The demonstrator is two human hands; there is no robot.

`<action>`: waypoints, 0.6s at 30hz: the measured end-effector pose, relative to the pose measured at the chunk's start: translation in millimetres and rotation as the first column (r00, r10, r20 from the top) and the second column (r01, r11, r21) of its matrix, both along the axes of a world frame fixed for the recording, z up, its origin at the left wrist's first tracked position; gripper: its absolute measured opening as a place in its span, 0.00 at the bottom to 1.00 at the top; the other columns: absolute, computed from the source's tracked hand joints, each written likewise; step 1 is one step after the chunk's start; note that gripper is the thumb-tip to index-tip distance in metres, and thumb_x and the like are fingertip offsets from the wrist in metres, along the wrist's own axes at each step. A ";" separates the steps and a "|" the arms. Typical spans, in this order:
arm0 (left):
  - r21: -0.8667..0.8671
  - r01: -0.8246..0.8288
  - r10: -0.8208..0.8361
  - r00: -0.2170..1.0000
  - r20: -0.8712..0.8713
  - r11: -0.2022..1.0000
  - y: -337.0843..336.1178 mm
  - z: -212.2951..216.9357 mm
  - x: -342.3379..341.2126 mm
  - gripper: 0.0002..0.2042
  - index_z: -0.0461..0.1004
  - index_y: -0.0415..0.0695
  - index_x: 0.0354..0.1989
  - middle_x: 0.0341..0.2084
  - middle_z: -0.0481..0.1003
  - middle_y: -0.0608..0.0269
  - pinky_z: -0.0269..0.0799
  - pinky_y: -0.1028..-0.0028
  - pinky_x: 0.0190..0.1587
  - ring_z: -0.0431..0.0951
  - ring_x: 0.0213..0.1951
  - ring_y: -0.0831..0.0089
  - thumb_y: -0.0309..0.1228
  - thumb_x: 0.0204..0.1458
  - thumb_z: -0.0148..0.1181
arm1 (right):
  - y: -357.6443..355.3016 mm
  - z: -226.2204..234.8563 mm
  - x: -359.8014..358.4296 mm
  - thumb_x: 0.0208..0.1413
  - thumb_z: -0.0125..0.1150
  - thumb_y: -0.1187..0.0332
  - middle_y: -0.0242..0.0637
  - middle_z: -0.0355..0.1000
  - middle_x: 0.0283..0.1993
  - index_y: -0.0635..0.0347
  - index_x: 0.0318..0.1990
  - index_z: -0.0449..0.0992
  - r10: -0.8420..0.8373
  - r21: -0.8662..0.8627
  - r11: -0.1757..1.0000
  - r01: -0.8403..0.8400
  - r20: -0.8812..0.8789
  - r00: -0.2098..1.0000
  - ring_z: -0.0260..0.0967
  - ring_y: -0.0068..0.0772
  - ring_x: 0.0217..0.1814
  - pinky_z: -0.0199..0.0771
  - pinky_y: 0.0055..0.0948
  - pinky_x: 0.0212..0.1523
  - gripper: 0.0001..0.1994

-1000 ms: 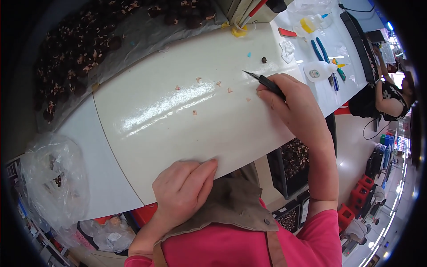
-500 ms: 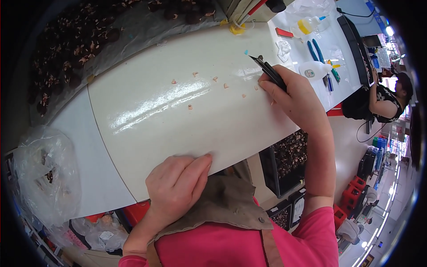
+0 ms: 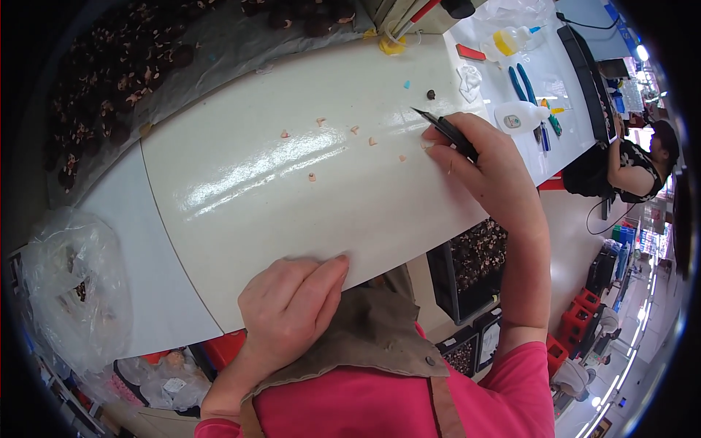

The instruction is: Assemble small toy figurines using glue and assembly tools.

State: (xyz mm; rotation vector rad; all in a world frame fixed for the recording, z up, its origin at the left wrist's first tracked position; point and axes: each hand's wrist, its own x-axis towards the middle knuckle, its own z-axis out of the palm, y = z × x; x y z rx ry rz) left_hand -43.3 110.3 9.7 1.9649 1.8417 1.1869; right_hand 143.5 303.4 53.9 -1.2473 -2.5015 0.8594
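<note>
Here's my right hand [image 3: 482, 159], closed around slim, black, pointed tweezers [image 3: 458, 137], tips aimed at ten o'clock over the glossy cream board [image 3: 255, 233]. Near them, at my eleven, sits a small, round, dark bead [image 3: 431, 95]; tiny pale-pink angular pieces [image 3: 372, 141] scatter toward nine. At eight, my left hand [image 3: 290, 303] rests curled by the board's edge; its contents, I can't tell.

Over the pale bench [image 3: 248, 241], the right hand [image 3: 485, 157] holds black tweezers [image 3: 454, 136] near a small dark ball [image 3: 431, 95], while the curled left hand [image 3: 288, 303] rests at the near edge and pink bits [image 3: 372, 141] (one lying closer to that hand than the others) dot the middle.
</note>
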 end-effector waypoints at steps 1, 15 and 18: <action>0.006 -0.002 0.002 1.000 0.004 1.000 0.0 -0.3 -0.1 0.12 0.76 0.46 0.33 0.23 0.70 0.67 0.64 0.76 0.20 0.71 0.21 0.73 0.22 0.38 0.67 | 0.0 -0.9 -0.7 0.52 0.59 0.71 0.37 0.70 0.32 0.64 0.39 0.73 0.026 0.017 1.000 -0.025 -0.004 1.000 0.66 0.27 0.33 0.67 0.24 0.37 0.08; 0.024 0.008 -0.008 1.000 0.002 1.000 -1.6 -3.2 -4.9 0.11 0.76 0.45 0.33 0.23 0.69 0.68 0.65 0.76 0.20 0.71 0.21 0.73 0.22 0.38 0.66 | -6.6 -1.8 -11.4 0.51 0.58 0.72 0.37 0.67 0.31 0.64 0.35 0.71 -0.018 -0.005 1.000 0.019 0.027 0.999 0.63 0.28 0.31 0.64 0.24 0.34 0.06; 0.002 0.007 -0.007 1.000 0.018 1.000 -2.3 0.5 -4.7 0.12 0.76 0.44 0.32 0.22 0.70 0.66 0.65 0.76 0.21 0.71 0.21 0.72 0.19 0.37 0.66 | -8.3 -1.9 -12.9 0.51 0.59 0.72 0.37 0.67 0.31 0.64 0.35 0.71 -0.030 -0.007 1.000 0.030 0.027 0.999 0.63 0.28 0.31 0.64 0.23 0.34 0.06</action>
